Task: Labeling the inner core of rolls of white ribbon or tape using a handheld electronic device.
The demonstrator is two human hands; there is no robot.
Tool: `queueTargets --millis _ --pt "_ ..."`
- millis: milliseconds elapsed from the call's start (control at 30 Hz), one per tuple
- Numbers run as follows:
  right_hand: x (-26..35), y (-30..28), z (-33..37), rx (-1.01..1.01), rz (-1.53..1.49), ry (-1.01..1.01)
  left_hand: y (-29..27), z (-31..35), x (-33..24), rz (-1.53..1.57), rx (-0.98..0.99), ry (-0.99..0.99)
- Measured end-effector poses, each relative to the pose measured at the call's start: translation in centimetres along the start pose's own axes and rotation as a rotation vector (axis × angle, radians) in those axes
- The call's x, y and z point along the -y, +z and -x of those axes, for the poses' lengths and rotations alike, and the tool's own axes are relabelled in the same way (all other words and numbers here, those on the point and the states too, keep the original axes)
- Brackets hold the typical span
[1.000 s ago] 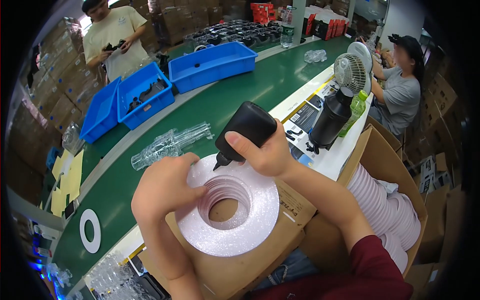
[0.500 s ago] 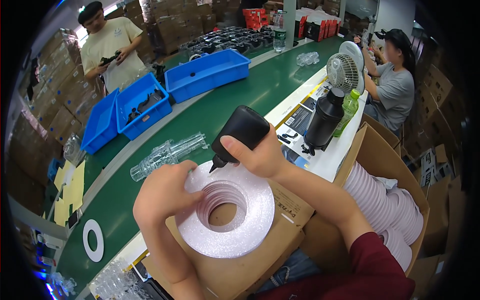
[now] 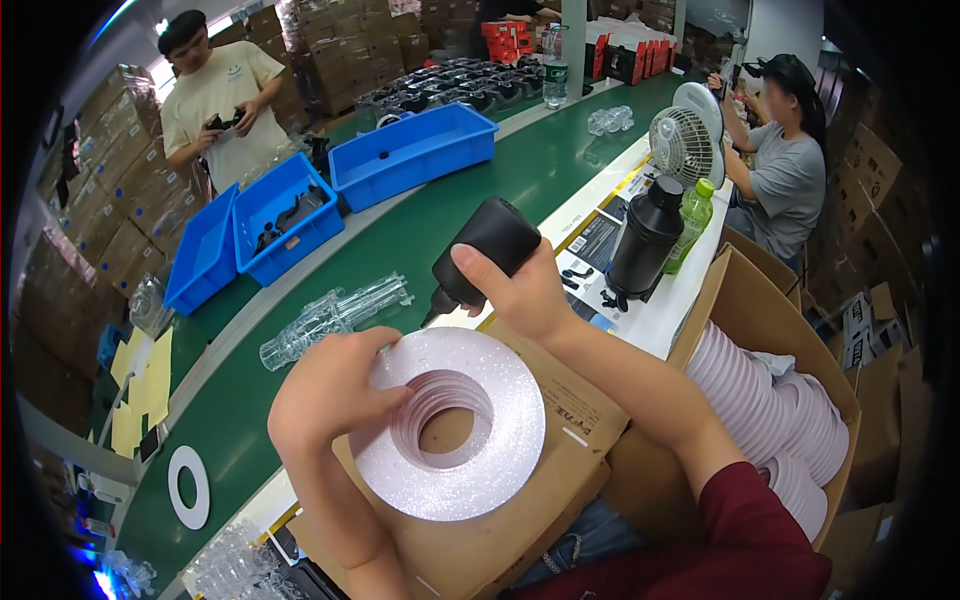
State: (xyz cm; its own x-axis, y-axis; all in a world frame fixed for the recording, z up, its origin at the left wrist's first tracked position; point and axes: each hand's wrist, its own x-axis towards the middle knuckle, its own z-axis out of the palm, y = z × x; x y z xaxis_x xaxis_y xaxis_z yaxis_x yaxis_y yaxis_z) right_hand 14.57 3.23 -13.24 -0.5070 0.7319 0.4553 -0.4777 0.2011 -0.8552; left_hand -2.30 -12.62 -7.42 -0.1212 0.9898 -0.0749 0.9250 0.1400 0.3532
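Observation:
A stack of white, speckled flat rings stands on a brown cardboard box before me. My left hand grips the stack's left side, the thumb hooked over the rim of the centre hole. Wrapped in my right hand is a black squeeze bottle, tilted nozzle-down. Its tip sits at the far edge of the top ring; whether it touches I cannot tell. Clear plastic tubular parts lie on the green belt just beyond the left hand. Another white ring lies flat further left.
Blue bins line the belt's far side. To the right stand a black bottle, a green bottle, a fan and an open carton of stacked rings. One person stands opposite; another sits at right.
My right hand has lifted the squeeze bottle slightly, and its nozzle has moved from over the top ring to the ring's far edge. The left hand keeps its grip on the stack.

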Motion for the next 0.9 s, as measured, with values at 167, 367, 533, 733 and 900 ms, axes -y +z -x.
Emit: queueTargets --millis 167,367,533,733,900 --pt "-0.2 -0.4 0.0 0.018 0.044 0.018 0.1 -0.1 -0.1 0.008 -0.013 0.004" --pt "0.0 -1.1 -0.1 0.046 0.071 0.032 0.2 -0.6 -0.6 0.002 -0.003 -0.012" --pt "0.0 -1.8 -0.4 0.049 0.066 0.027 0.6 -1.2 -1.1 -0.008 -0.019 -0.003" --pt "-0.4 -3.2 -0.5 0.083 0.087 0.04 1.0 -1.9 -1.7 0.002 -0.009 -0.018" --pt "-0.4 -3.5 -0.4 0.067 0.097 0.036 0.9 -2.1 -2.2 -0.012 -0.005 -0.022"
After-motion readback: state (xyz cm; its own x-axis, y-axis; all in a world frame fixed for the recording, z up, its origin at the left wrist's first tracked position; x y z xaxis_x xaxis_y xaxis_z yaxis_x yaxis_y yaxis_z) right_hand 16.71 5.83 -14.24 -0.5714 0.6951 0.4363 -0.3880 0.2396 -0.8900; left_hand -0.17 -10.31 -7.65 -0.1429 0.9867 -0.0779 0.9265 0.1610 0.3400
